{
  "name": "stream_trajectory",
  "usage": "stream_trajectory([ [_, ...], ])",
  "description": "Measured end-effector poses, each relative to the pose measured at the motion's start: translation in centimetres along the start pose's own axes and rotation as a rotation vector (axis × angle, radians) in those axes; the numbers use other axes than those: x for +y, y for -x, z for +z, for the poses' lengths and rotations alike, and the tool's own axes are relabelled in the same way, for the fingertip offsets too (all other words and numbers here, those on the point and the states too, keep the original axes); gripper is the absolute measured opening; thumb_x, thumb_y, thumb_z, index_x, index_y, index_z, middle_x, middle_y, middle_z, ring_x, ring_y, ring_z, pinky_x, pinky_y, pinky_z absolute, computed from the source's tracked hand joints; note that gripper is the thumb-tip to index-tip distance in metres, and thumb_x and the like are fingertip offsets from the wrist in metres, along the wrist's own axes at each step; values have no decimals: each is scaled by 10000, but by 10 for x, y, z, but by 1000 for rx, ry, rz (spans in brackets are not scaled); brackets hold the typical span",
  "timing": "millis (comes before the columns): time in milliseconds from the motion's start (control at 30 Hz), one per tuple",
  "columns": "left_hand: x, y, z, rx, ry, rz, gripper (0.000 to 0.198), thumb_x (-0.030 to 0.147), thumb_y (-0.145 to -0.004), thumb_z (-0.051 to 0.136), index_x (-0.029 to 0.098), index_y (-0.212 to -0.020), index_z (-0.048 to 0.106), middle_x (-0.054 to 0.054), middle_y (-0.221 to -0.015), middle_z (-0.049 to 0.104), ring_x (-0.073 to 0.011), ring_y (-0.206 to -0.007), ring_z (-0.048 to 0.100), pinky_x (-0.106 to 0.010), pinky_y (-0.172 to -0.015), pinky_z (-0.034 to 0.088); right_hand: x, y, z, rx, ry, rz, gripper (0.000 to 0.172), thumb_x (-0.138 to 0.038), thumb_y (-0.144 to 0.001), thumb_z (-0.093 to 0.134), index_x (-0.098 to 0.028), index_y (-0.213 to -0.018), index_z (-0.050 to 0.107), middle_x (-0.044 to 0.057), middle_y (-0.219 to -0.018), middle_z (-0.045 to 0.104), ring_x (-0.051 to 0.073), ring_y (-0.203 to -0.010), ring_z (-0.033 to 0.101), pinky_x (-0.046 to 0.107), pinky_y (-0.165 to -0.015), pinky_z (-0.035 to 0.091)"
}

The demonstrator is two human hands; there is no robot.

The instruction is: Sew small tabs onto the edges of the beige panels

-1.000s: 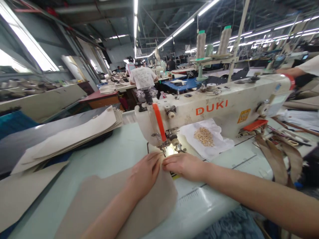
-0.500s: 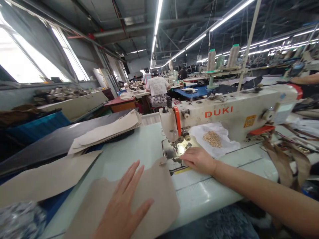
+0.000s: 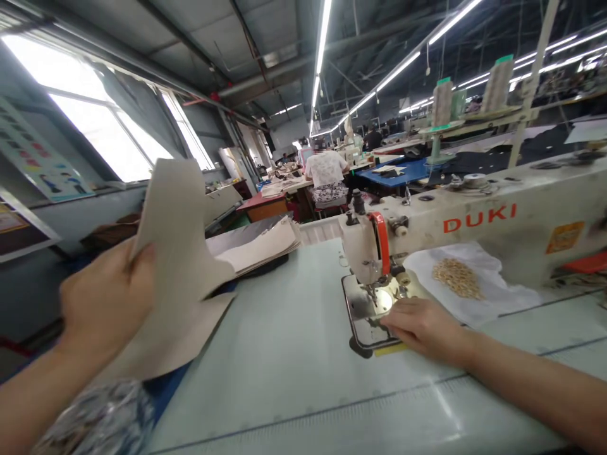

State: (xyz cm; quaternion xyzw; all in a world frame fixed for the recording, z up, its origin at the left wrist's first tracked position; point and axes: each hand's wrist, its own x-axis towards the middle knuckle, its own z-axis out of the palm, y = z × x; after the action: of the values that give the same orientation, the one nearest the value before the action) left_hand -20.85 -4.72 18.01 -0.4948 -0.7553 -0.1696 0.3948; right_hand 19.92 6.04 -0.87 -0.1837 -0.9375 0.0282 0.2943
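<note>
My left hand is closed on a beige fabric panel, holding it up at the left, above other beige pieces. Near the needle plate of the sewing machine rests my right hand. Its fingers are pressed together, and whatever is in them, if anything, is hidden. Just left of those fingers are the presser foot and needle, lit by a small lamp. Beside my right hand, a white cloth bears a heap of small tan pieces.
A stack of beige panels lies at the table's far left. A ruler strip runs along the pale tabletop. Thread cones stand behind the machine. Farther off, a person in a white top sits facing away.
My left hand has gone from lying spread on the fabric panel to gripping it, lifted and carried left off the table. My right hand stays by the needle plate. The view has shifted left.
</note>
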Motion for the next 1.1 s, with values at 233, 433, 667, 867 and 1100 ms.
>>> stream_trajectory([
  [233, 79, -47, 124, -375, 147, 21, 419, 263, -919, 284, 128, -1207, 557, -119, -1198, 630, -277, -1099, 580, -389, -908, 455, 3, -2, 4, -21, -24, 43, 220, -166, -920, 399, -188, -897, 617, 40, -748, 630, 166, -730, 569, 284, -666, 425],
  [433, 89, -16, 186, -593, 115, -11, 519, 442, -910, 268, 195, -1326, 455, -138, -1422, 421, -319, -1309, 373, -536, -982, 353, 3, -2, 5, -20, -59, 92, 229, -170, -920, 395, -197, -899, 621, 43, -760, 629, 164, -724, 577, 280, -653, 433],
  [667, 80, -11, 165, -614, 80, 64, 742, 515, -771, 504, 161, -1399, 330, -164, -1482, 306, -326, -1360, 264, -472, -1045, 275, 1, -1, 7, 14, -53, 70, 229, -150, -900, 406, -199, -906, 629, 55, -780, 644, 168, -739, 594, 277, -669, 452],
  [867, 90, -8, 166, -532, 73, 85, 706, 452, -788, 510, 148, -1397, 323, -169, -1502, 255, -337, -1395, 131, -515, -1076, 179, -1, -1, 9, 28, -43, 60, 226, -137, -891, 406, -203, -914, 621, 51, -764, 638, 168, -723, 591, 271, -653, 449],
  [1100, 88, -22, 188, -514, 115, 166, 512, 514, -851, 404, 210, -1257, 471, -118, -1318, 521, -285, -1211, 462, -401, -966, 368, 1, -4, 8, 36, -56, 50, 227, -128, -886, 402, -209, -934, 608, 47, -752, 642, 169, -690, 586, 269, -612, 447],
])
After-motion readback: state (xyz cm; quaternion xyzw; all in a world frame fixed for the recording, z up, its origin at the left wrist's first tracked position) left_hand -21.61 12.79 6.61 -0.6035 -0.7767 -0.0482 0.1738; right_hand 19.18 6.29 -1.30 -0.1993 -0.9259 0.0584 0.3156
